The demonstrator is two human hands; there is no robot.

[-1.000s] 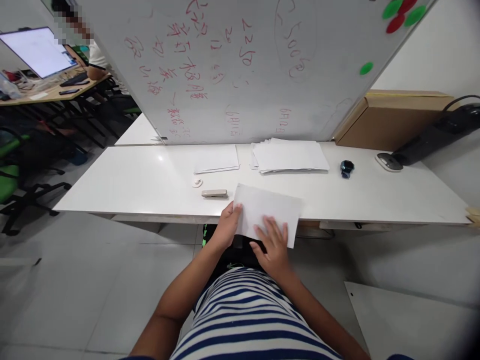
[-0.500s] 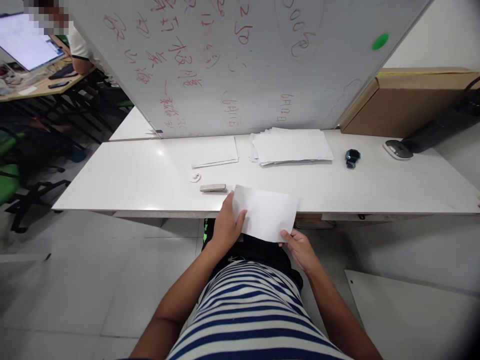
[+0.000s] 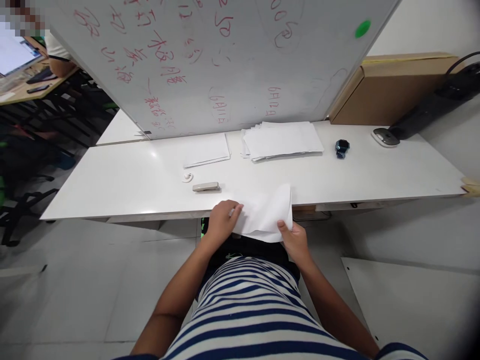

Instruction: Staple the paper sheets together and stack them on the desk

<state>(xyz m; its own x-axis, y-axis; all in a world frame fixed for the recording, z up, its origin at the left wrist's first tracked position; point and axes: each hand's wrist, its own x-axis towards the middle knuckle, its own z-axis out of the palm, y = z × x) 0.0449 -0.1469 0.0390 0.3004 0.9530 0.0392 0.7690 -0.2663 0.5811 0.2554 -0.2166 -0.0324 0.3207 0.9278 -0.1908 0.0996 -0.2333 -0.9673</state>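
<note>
In the head view, the white paper (image 3: 264, 212), curved upward on its right side, is at the desk's (image 3: 131, 175) near edge. The right hand (image 3: 296, 242), at the paper's four o'clock, holds it, thumb on top. The left hand (image 3: 222, 222) touches it at nine o'clock; whether those fingers pinch it, I cannot tell. From the paper, the stapler (image 3: 206, 187) lies at ten o'clock, the large paper stack (image 3: 283, 140) at twelve, the watch (image 3: 341, 147) at two.

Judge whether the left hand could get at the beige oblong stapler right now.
Probably yes: the beige oblong stapler lies uncovered just beyond the left hand, though that hand is on the white paper sheets.
</note>
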